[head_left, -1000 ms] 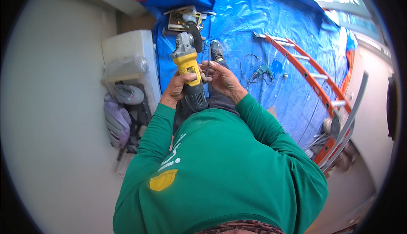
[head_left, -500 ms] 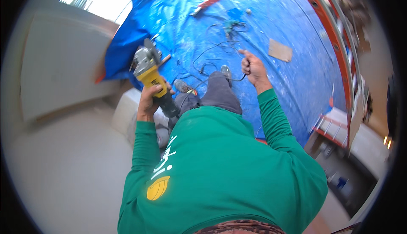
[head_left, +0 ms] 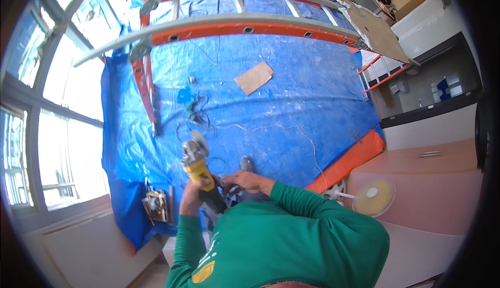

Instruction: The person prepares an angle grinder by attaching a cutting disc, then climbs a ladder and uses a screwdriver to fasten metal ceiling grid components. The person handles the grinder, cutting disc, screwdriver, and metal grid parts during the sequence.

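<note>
In my left hand (head_left: pixel 191 197) is an angle grinder (head_left: pixel 199 172) with a yellow body, a black rear grip and a grey metal head. Its thin disc (head_left: pixel 200 142) points up and away from me. My right hand (head_left: pixel 246 180) has come across close to the grinder's rear part, fingers bent and closed. A dark power cord (head_left: pixel 233 189) shows in small part under those fingers; most of what they grip is hidden. Beyond the grinder, a green corded tool (head_left: pixel 194 112) lies on the blue tarp (head_left: pixel 291 147) with its cable looped around it.
An orange and grey ladder (head_left: pixel 224 30) spans the far side, one leg standing on the tarp. A piece of brown board (head_left: pixel 253 78) lies on the tarp. At left, a framed tool (head_left: pixel 157 206) sits by the windows. A pedestal fan (head_left: pixel 372 197) is at right, beside orange sheeting (head_left: pixel 351 157).
My view has swung toward the ladder and room. My right hand, earlier held out to the right with the cord, has moved left to beside the grinder. The left hand keeps its hold.
</note>
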Demonstrator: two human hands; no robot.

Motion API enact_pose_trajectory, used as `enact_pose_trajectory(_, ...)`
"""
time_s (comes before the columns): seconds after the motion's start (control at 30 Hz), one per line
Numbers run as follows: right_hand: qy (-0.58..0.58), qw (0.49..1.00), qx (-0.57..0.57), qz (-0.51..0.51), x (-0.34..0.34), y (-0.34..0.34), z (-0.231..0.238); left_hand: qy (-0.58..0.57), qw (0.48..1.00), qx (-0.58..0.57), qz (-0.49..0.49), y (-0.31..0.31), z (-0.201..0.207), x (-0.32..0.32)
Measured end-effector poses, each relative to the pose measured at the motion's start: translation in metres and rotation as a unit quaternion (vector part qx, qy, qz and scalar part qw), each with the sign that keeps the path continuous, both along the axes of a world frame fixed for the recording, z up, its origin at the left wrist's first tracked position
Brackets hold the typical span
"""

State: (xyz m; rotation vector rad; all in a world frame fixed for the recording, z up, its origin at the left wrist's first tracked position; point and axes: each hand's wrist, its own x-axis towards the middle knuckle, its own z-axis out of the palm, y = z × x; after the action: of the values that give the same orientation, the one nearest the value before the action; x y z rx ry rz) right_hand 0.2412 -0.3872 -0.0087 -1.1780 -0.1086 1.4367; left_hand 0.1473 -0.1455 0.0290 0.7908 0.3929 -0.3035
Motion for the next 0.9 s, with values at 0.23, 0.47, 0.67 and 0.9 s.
enact_pose_trajectory(0.23,0.324,0.910,0.121,-0.228,0.092,-0.080,-0.065,-0.029,0.987,0.035,-0.152,-0.106,0.044,0.113)
enact_pose_trajectory(0.47,0.290,0.712,0.126,-0.627,0.197,-0.146,-0.154,-0.078,0.959,0.141,-0.231,-0.132,0.095,0.155)
enact_pose_trajectory(0.67,0.298,0.468,0.213,-0.804,0.175,-0.353,-0.172,-0.156,0.969,0.010,-0.192,-0.089,0.107,0.183)
enact_pose_trajectory(0.9,0.161,0.530,0.151,-0.818,0.097,-0.478,-0.107,-0.106,0.973,-0.187,-0.085,-0.025,0.092,0.190)
